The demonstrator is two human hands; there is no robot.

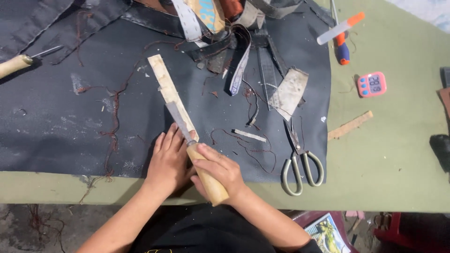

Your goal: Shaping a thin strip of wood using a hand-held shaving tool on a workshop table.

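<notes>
My right hand (220, 171) grips the pale wooden handle of a flat-bladed knife (178, 119), whose metal blade lies along a long pale strip of material (169, 93). My left hand (168, 161) lies flat beside the handle, with its fingers pressing on the near end of the strip. The strip rests on a large dark sheet (70, 122) spread over the table, running diagonally away from me toward the upper left.
Scissors (300, 164) lie to the right on the sheet's edge. An awl with a wooden handle (21, 62) lies at far left. Scraps, red threads and straps litter the sheet. On the green tabletop (393, 154) sit a pink timer (371, 84), a marker (340, 29) and a tan strip (349, 125).
</notes>
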